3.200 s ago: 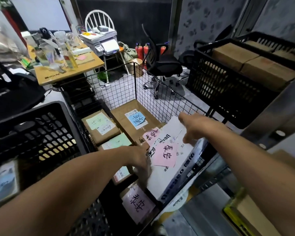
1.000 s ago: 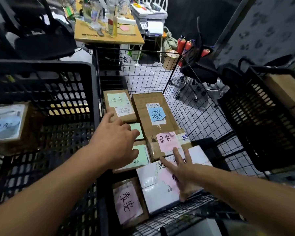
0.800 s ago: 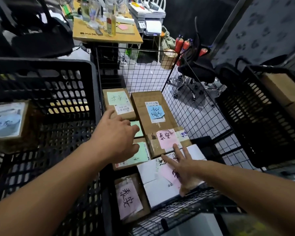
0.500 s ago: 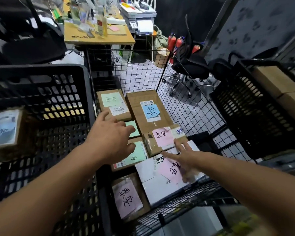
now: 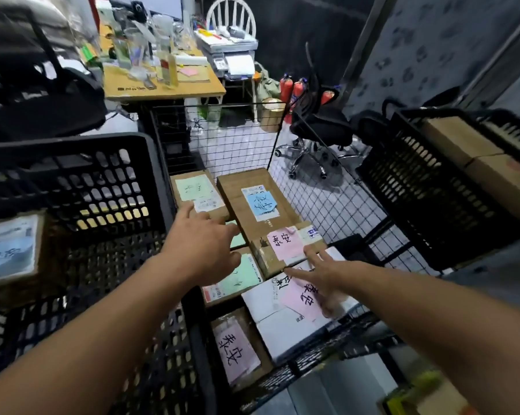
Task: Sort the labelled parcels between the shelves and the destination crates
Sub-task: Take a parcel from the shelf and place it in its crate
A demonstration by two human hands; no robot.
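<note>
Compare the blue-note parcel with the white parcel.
The blue-note parcel is brown cardboard; the white parcel has white wrapping. The blue-note parcel carries a blue note, the white parcel a pink one. The blue-note parcel lies untouched; the right hand spreads over the white parcel. Both lie flat, notes up.

One wide-angle view, worn on the head, looks forward and steeply down from close above a black wire-mesh bin [image 5: 327, 202] at near centre. A black perforated plastic crate [image 5: 73, 181] fills the near left, and a light wooden tabletop [image 5: 162, 91] sits far left.
</note>
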